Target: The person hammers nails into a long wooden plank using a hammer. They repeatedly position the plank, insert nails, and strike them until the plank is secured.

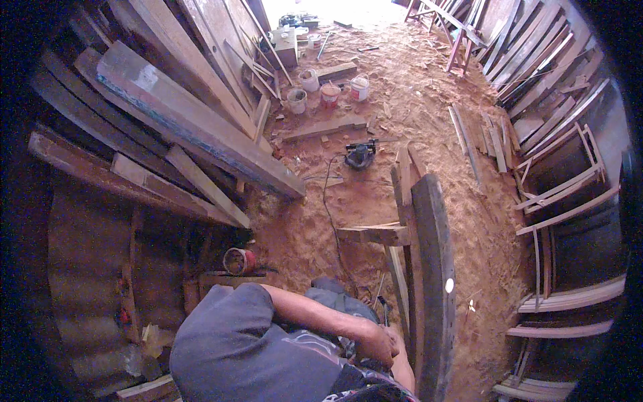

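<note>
My left arm reaches across my body, and my left hand (380, 346) is closed low beside a wooden trestle. What it holds is hidden. My right hand (400, 338) is mostly covered by the left one; only a strip of it and its wrist show, so its fingers cannot be made out. Just beyond the two hands a thin dark rod-like thing (384, 305) sticks up; its kind is unclear. Close on their right stands the trestle (414, 268) with a long dark plank (434, 288) along it.
A black power tool (360, 155) with a cord (325, 194) lies on the sawdust-covered floor. Buckets (329, 94) stand farther off, and another bucket (239, 261) is at my left. Thick timber beams (194, 120) lean on the left; wooden frames (562, 174) and boards line the right.
</note>
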### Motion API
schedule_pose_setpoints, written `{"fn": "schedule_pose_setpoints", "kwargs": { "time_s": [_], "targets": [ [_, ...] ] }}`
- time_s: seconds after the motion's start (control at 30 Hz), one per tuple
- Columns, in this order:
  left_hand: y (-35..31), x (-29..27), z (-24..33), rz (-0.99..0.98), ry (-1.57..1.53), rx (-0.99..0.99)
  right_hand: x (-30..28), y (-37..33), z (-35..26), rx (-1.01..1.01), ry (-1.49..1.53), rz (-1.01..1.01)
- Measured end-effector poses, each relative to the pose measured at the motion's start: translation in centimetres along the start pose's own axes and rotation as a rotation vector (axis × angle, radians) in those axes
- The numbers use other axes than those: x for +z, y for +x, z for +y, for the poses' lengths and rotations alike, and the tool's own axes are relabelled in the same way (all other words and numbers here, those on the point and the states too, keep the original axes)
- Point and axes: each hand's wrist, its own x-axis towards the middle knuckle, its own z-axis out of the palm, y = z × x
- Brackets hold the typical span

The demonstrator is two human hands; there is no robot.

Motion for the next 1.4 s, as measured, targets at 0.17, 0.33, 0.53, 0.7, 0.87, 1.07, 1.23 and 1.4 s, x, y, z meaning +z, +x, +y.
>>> {"fn": "schedule_pose_setpoints", "kwargs": {
  "time_s": [0.17,0.33,0.53,0.7,0.87,1.07,1.23,1.4],
  "targets": [
    [-0.4,-0.9,0.2,-0.017,0.005,0.028,-0.4,-0.6,-0.3,-0.004,-0.010,0.002],
    [-0.6,-1.0,0.0,-0.003,-0.014,0.024,-0.6,-1.0,-0.3,-0.005,-0.019,0.004],
    [-0.5,0.1,-0.5,0.071,-0.004,0.087,-0.4,-1.2,-0.6,-0.012,-0.021,0.001],
    [-0.6,-0.9,0.2,-0.057,-0.015,0.007,-0.2,-1.6,-0.6,-0.014,-0.011,0.014],
    [-0.2,0.4,-0.4,-0.017,0.003,0.024,-0.3,-1.9,-0.9,-0.032,-0.008,0.026],
    [-0.3,0.9,-0.5,0.038,-0.063,0.015,-0.2,-1.3,-2.2,-0.041,-0.015,0.033],
    [-0.6,0.2,-0.3,0.020,-0.109,0.005,0.0,-0.8,-3.1,-0.070,-0.027,0.044],
    [-0.6,0.4,-2.0,0.100,-0.066,0.065,-0.2,-0.8,-4.2,-0.143,-0.032,0.083]
  ]
}}
